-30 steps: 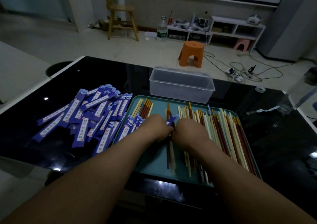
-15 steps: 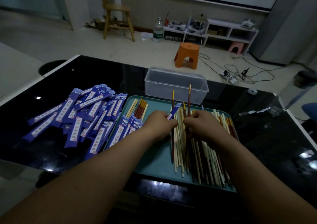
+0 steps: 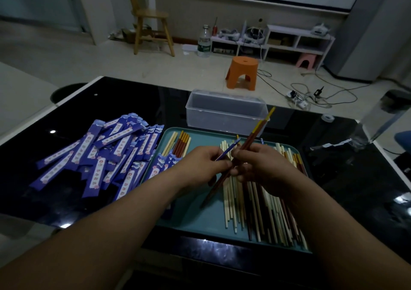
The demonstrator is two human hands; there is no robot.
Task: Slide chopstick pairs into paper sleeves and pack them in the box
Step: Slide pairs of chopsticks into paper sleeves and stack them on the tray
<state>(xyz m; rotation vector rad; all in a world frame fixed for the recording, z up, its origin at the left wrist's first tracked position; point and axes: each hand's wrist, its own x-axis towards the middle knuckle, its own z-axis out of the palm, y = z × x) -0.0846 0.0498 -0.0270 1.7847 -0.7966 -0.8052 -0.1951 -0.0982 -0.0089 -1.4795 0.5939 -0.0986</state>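
Observation:
Over the teal tray (image 3: 200, 220), my right hand (image 3: 262, 167) grips a pair of brown chopsticks with yellow tips (image 3: 255, 134), slanted up to the right above the tray. My left hand (image 3: 204, 165) pinches a blue paper sleeve (image 3: 229, 149) right beside the pair. Loose cream and brown chopsticks (image 3: 255, 205) lie heaped on the tray's right half. A clear plastic box (image 3: 224, 114) stands open behind the tray. Whether the pair's lower ends are inside the sleeve is hidden by my fingers.
A pile of blue paper sleeves (image 3: 100, 154) covers the black glass table (image 3: 133, 103) left of the tray, and a few lie on the tray's left edge. A small bundle of chopsticks (image 3: 178, 144) lies at the tray's back left. A tape roll (image 3: 328, 117) sits far right.
Both hands rose from the tray with two brown chopsticks and a sleeve. The pair went from upright to slanting right, and the two sticks came together beside the sleeve.

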